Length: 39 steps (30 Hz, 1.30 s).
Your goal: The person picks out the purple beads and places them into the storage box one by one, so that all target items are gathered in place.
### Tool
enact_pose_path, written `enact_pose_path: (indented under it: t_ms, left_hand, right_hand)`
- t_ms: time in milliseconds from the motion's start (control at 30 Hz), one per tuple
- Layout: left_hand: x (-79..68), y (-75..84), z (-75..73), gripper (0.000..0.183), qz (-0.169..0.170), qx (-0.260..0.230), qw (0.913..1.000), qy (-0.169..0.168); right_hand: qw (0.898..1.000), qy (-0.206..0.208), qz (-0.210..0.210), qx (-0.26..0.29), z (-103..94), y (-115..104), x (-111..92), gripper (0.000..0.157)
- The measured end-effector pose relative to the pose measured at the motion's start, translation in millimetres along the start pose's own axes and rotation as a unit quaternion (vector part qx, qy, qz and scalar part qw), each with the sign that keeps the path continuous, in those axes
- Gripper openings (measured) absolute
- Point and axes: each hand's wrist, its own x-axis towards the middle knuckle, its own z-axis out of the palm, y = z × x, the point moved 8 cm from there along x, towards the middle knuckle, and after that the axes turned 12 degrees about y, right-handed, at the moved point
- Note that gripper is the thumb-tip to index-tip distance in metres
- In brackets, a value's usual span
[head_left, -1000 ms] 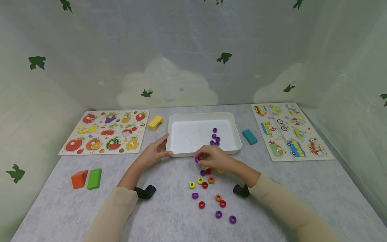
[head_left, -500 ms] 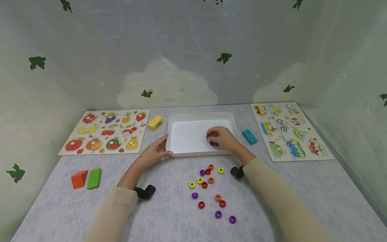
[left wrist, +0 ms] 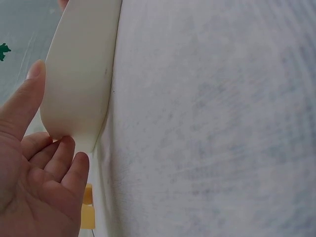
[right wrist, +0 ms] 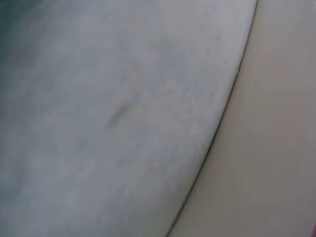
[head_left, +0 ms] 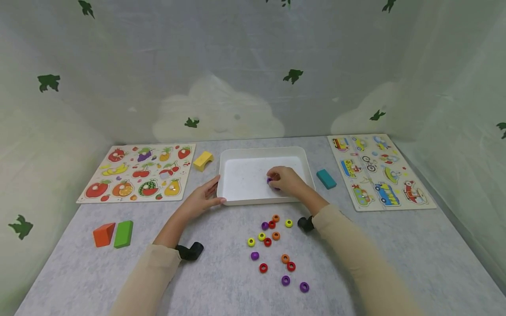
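The white tray (head_left: 243, 169) stands at the back middle of the table. My left hand (head_left: 199, 201) holds its near left corner; in the left wrist view the thumb (left wrist: 30, 91) lies along the rim and the fingertips (left wrist: 64, 143) press the tray wall (left wrist: 81, 69). Low inside the tray's right half, my right hand (head_left: 289, 181) pinches a purple bead (head_left: 269, 180) between thumb and fingers. Other purple beads in the tray are mostly hidden under that hand. The right wrist view catches only the tray's outer wall (right wrist: 266, 128) and the table, not the hand.
Loose purple beads (head_left: 286, 280), red beads (head_left: 263, 267), yellow beads (head_left: 251, 242) and orange beads (head_left: 276, 236) lie in front of the tray. Around it are a yellow block (head_left: 203, 160), teal block (head_left: 326, 179), orange block (head_left: 104, 234), green block (head_left: 123, 234), fruit puzzle (head_left: 136, 173) and vehicle puzzle (head_left: 379, 171).
My right hand has carried a purple bead from the tray's near edge into its right half, then shifted slightly left there. The left hand stays on the corner.
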Motion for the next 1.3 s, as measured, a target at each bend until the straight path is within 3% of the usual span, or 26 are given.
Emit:
enact_pose_path:
  t_ms: [100,167,333,433,533,667,800,933,1100,1300]
  left_hand:
    - [-0.1,0.4,0.6,0.082,0.005,-0.003,1.0,0.002]
    - [0.0,0.2,0.8,0.082,0.005,-0.004,1.0,0.002]
    - [-0.3,1.2,0.5,0.081,0.005,0.0,1.0,0.002]
    - [-0.2,1.1,0.6,0.081,0.005,-0.003,1.0,0.0]
    - [0.1,0.7,0.4,0.081,0.004,0.0,1.0,0.0]
    - [-0.5,0.9,-0.8,0.081,0.002,0.007,1.0,0.003]
    - [-0.9,1.1,-0.5,0.082,0.0,0.006,1.0,0.002]
    - [-1.1,1.0,-0.2,0.083,-0.002,0.006,1.0,0.001]
    - [-1.0,0.4,-0.2,0.083,-0.001,0.005,1.0,0.002]
    - [-1.1,0.5,-0.7,0.083,-0.003,0.004,1.0,0.0]
  right_hand:
    - [0.999,0.006,-0.028,0.027,-7.2,-9.2,-8.6,0.029]
    - [0.996,0.008,-0.074,0.054,-13.5,-20.2,-18.9,0.032]
    - [0.975,-0.009,-0.184,0.122,-20.4,-46.2,-56.9,0.035]
    - [0.966,-0.038,-0.211,0.144,-14.0,-52.5,-77.8,0.034]
    - [0.964,-0.077,-0.209,0.146,-2.2,-51.6,-91.9,0.035]
    - [0.968,-0.118,-0.194,0.103,14.7,-47.5,-101.4,0.034]
    - [0.967,-0.139,-0.206,0.053,27.3,-44.9,-106.3,0.026]
    - [0.967,-0.142,-0.206,0.041,30.3,-44.5,-107.8,0.018]
    - [0.973,-0.123,-0.183,0.068,19.9,-48.5,-102.3,0.018]
    - [0.972,-0.009,-0.185,0.143,-13.1,-48.8,-72.4,0.02]
